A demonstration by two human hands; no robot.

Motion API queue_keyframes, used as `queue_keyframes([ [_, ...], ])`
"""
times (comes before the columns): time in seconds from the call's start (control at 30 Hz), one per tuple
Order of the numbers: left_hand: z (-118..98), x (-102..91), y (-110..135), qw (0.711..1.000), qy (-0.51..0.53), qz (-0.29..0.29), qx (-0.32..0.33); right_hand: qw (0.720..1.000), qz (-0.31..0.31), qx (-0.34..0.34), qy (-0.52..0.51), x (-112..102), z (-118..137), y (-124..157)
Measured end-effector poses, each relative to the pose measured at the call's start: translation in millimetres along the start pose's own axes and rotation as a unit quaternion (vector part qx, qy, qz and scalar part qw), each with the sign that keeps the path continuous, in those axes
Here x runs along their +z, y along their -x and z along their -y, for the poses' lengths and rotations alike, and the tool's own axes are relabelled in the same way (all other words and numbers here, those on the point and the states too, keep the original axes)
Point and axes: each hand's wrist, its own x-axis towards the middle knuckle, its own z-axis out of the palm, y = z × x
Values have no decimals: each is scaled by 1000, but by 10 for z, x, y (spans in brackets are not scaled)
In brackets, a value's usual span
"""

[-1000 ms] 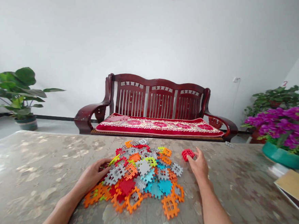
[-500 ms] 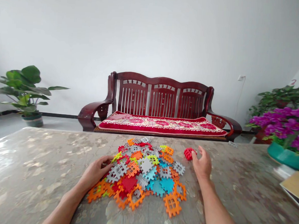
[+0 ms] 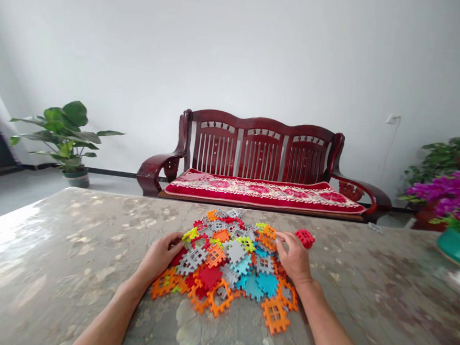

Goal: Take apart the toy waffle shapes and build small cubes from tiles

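A heap of flat interlocking plastic tiles (image 3: 229,262) in orange, grey, red, blue and yellow-green lies on the marbled table (image 3: 69,266). My left hand (image 3: 160,257) rests on the heap's left edge with its fingers curled over red and grey tiles. My right hand (image 3: 295,258) lies on the heap's right side, fingers bent down onto the tiles near an orange one. A small red tile assembly (image 3: 304,237) sits apart on the table, just right of my right hand and not touched by it.
A dark wooden bench (image 3: 260,161) with a red cushion stands beyond the table. A leafy potted plant (image 3: 69,135) is at the left wall. Purple flowers in a teal pot (image 3: 458,209) sit at the table's right edge.
My right hand has left the red tile assembly and moved left onto the heap. The view has shifted to the left. My left hand has stayed on the heap's left edge.
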Motion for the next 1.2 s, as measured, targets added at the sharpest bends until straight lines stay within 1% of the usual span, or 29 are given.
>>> queue_keyframes([
  [0.13,28,15,-3,999,27,-30,-25,1000,8,18,6,-10,-44,30],
  [0.23,27,17,-1,998,33,-46,-35,1000,20,13,11,-14,-28,60],
  [0.33,15,14,0,997,28,-58,-34,1000,13,5,21,-28,4,83],
  [0.43,10,20,-6,998,24,-54,-28,999,-10,-9,29,-48,60,85],
  [0.5,16,29,-12,998,23,-45,-21,999,-16,-27,26,-64,145,71],
  [0.6,28,38,-17,999,17,-33,-11,998,-18,-53,11,-96,396,34],
  [0.67,30,36,-13,1000,9,-27,-4,997,-20,-74,-2,-115,643,18],
  [0.7,29,32,-10,1000,5,-25,-2,996,-10,-90,-9,-121,782,17],
  [0.73,26,28,-6,1000,1,-25,0,994,4,-108,-16,-123,924,24],
  [0.8,19,20,1,1000,-8,-24,3,988,51,-145,-28,-113,1197,61],
  [0.9,13,21,3,1000,-18,-21,4,978,113,-176,-22,-69,1522,154],
  [0.97,9,28,0,1000,-20,-20,5,973,149,-175,1,-33,1663,214],
  [1.07,-11,35,0,999,-23,-22,-2,968,195,-151,48,17,1772,277],
  [1.13,-33,30,5,999,-29,-23,-11,965,212,-139,72,46,1800,302],
  [1.2,-51,21,11,999,-41,-21,-17,963,216,-137,82,74,1804,323],
])
